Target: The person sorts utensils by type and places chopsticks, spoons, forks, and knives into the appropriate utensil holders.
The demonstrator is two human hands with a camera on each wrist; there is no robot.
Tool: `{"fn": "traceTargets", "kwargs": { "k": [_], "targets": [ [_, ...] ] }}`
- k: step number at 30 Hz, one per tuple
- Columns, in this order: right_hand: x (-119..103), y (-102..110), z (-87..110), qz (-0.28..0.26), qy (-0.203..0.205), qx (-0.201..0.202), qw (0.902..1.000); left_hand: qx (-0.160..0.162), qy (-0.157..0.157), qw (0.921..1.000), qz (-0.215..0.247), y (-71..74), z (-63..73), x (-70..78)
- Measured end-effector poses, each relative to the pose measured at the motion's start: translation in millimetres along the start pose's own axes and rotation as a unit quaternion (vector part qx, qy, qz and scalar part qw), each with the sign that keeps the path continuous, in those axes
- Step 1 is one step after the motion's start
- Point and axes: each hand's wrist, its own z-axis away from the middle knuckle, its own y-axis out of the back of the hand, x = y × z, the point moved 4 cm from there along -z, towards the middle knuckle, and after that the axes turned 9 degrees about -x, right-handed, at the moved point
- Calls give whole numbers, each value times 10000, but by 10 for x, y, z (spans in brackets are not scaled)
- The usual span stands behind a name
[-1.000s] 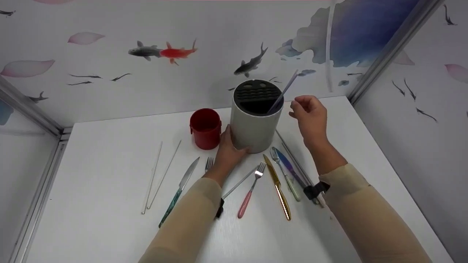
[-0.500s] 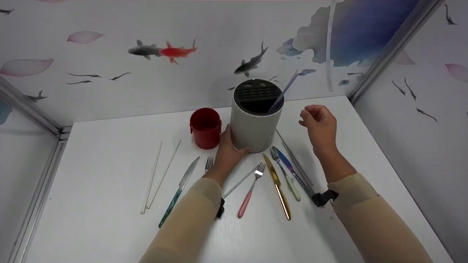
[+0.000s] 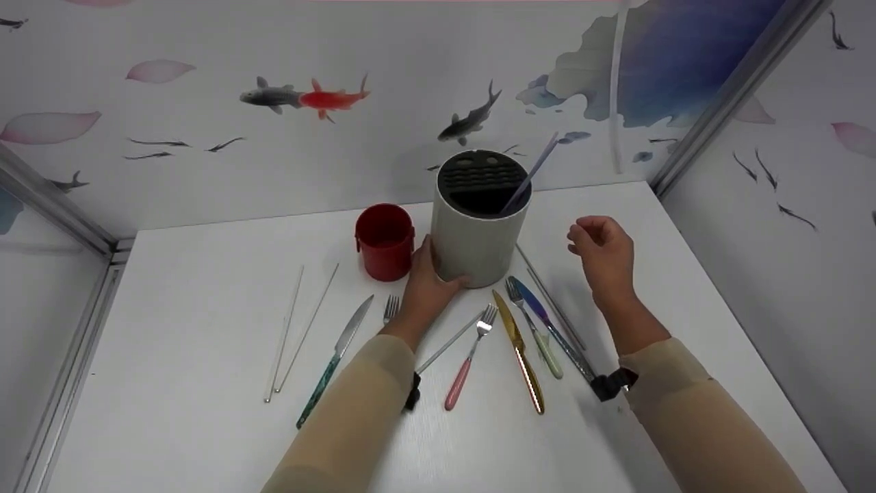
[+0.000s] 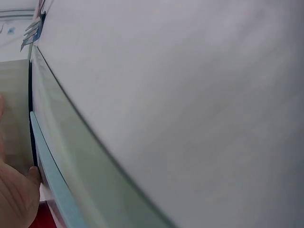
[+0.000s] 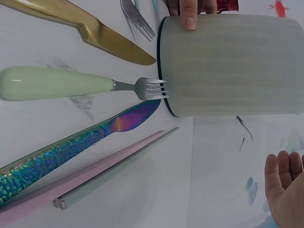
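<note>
Your left hand grips the holder, likely to steady it; your right hand, loosely curled, holds nothing.

In the head view we cannot see the handle of one fork, probably behind the left sleeve, or the foot of the purple stick inside the holder, while the right wrist view crops the right hand.

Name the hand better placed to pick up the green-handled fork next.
Probably the right hand: it appears empty and hovers right of the green-handled fork, while the left hand grips the grey holder near its base.
</note>
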Motion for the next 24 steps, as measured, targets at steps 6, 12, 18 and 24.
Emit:
{"fn": "traceTargets", "kwargs": {
  "k": [6, 12, 18, 24],
  "targets": [
    [187, 54, 32, 71, -145, -71, 9998, -9, 96, 9999, -55, -3, 9, 7],
    [369, 103, 71, 251, -336, -120, 9991, -10, 92, 9999, -49, 1, 6, -9],
    [553, 90, 107, 542, -586, -284, 9964, -17, -33, 10000, 29, 11, 18, -8],
    [692, 52, 142, 788, -936, -622, 9905, 7, -87, 10000, 16, 15, 12, -3]
  ]
}}
